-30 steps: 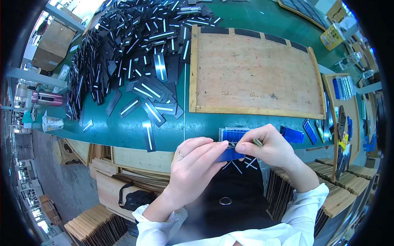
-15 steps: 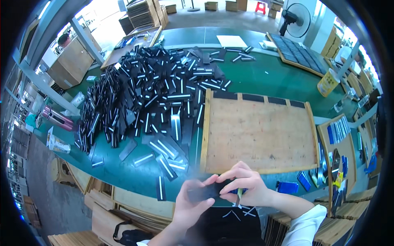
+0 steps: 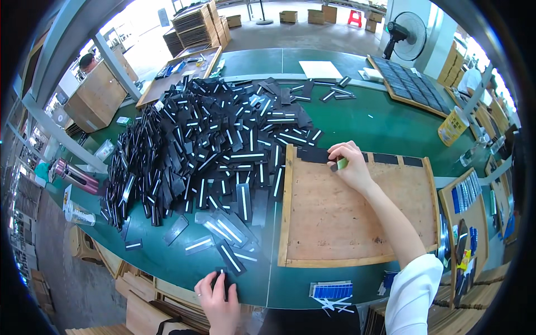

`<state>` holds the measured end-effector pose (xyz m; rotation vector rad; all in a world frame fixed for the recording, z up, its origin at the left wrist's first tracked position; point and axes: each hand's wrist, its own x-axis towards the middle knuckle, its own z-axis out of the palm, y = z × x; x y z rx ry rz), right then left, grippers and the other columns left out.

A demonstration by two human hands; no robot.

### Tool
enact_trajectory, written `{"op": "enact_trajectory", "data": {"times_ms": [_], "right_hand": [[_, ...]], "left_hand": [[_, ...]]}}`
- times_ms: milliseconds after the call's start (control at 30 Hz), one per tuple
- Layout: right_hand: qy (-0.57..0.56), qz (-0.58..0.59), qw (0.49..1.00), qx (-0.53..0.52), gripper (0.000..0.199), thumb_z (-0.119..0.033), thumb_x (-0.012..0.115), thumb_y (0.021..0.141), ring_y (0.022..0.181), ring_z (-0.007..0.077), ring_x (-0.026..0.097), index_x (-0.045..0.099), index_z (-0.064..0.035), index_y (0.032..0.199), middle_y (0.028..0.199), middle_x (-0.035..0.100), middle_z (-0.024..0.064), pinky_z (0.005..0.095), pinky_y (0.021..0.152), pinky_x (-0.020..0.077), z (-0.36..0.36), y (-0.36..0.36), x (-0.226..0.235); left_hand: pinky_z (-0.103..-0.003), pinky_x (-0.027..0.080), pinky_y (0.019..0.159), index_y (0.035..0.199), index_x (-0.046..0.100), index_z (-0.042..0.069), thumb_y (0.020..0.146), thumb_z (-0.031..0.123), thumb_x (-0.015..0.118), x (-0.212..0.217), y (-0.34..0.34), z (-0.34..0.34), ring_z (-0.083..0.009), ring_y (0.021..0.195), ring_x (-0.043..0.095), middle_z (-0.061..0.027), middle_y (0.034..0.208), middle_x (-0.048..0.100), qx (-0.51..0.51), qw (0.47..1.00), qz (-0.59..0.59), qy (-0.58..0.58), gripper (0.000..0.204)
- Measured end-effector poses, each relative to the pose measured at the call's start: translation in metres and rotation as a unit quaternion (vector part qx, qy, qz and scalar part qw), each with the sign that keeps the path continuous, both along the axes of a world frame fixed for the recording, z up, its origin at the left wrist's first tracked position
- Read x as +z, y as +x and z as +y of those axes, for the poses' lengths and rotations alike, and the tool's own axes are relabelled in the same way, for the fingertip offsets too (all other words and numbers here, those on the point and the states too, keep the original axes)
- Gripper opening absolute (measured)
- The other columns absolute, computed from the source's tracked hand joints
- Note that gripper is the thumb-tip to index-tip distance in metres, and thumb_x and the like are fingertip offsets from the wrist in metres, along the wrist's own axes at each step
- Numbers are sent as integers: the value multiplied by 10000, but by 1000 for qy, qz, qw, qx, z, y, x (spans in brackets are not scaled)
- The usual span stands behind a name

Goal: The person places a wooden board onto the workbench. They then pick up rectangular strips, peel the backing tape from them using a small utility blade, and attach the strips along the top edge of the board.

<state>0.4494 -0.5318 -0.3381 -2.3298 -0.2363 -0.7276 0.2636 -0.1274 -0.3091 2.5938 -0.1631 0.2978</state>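
left hand (image 3: 219, 306) touches strip (image 3: 225, 279) at table edge (image 3: 252, 300), grip unclear; right hand (image 3: 352, 166) clasps green item (image 3: 342, 163) by tray rim (image 3: 371, 158).

Area type: factory workshop. Left of the right-hand fingers (image 3: 341, 151): bulk heap of black strips (image 3: 223, 128) on a green workbench (image 3: 368, 128). Beyond the fingers: cardboard boxes (image 3: 288, 17), electric fan (image 3: 411, 36).

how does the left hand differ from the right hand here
The left hand is at the near edge of the table; the right hand is at the far rim of the wooden tray. The left hand touches a white-striped black piece; the right hand holds a small green item. Both hands are bare.
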Motion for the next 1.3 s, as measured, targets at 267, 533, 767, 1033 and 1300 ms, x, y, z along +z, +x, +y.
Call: {"op": "enact_trajectory", "data": {"times_ms": [267,533,767,1033,1300], "right_hand": [[-32,-13,999,-2,214,-55,787,709,909,177,564,619,-97,836,930,682,-33,333,837,392,8,15,-6],[-43,-12,999,-15,235,-75,799,704,921,188,571,625,-99,860,952,683,-17,344,853,405,8,6,-12],[12,-11,999,-31,339,48,630,732,868,224,612,639,-59,1054,910,671,88,319,773,489,21,-24,40],[126,208,968,62,153,-34,569,928,948,186,634,618,4,1068,992,657,103,289,820,482,82,-171,110],[186,304,912,201,200,-93,731,864,608,120,592,652,-3,1024,754,644,92,291,553,467,153,-259,71]], "left_hand": [[-409,460,900,1067,658,-56,762,-8,717,-13,-10,7,-329,1057,537,-158,1126,605,42,999,-10,-2,315],[-393,470,902,1078,659,-43,767,-57,683,-11,-16,15,-322,1022,572,-155,1069,641,42,998,-4,-44,312],[-330,509,818,1151,660,9,818,-71,655,-2,-11,11,-274,965,603,-133,1061,593,20,993,10,-120,342],[-231,486,744,1149,662,-23,856,-93,639,1,-24,1,-93,835,603,-37,980,640,8,939,129,-317,303],[-268,527,824,1045,663,9,903,-86,599,17,-57,-34,-129,891,659,-76,981,707,-40,724,303,-619,183]]}}
